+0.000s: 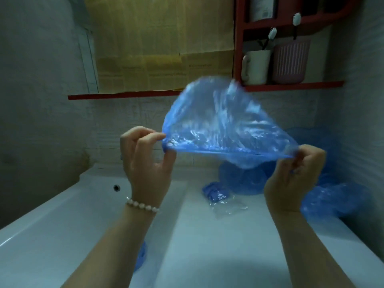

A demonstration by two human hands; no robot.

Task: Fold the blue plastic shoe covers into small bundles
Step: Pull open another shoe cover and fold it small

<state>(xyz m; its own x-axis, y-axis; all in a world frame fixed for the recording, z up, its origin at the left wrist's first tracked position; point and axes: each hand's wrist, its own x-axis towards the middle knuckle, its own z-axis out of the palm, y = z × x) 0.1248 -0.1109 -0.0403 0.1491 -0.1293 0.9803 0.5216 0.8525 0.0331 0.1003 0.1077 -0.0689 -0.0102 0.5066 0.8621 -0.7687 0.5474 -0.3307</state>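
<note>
Head view: both hands are raised over a white sink (62, 221), stretching one blue cover (220, 129) between them. Left hand (145, 161), at about 9 o'clock from the cover, pinches its left end between thumb and forefinger; the other fingers curl loosely below. A pearl bracelet (142, 205) circles that wrist. Right hand (295, 179), at about 4 o'clock from the cover's middle, pinches the right end with curled fingers. The cover's lower edge runs taut between the two pinches, and the rest billows up toward 12 o'clock, blurred at its top.

Below the held cover, at 6 o'clock, a loose cover (243, 181) sits on the white ledge. Just at its 8 o'clock lies a small blue bundle (215, 192), with a scrap of clear plastic (228, 208) touching it at 5 o'clock. More blue covers form a pile (332, 200) at 3 o'clock, behind the right hand. Another blue piece (141, 256) shows in the sink beside the left forearm, partly hidden.

At 1 o'clock, a red shelf (291, 86) holds a white mug (257, 66) with toothbrushes and a pink ribbed container (291, 61) just beside it.
</note>
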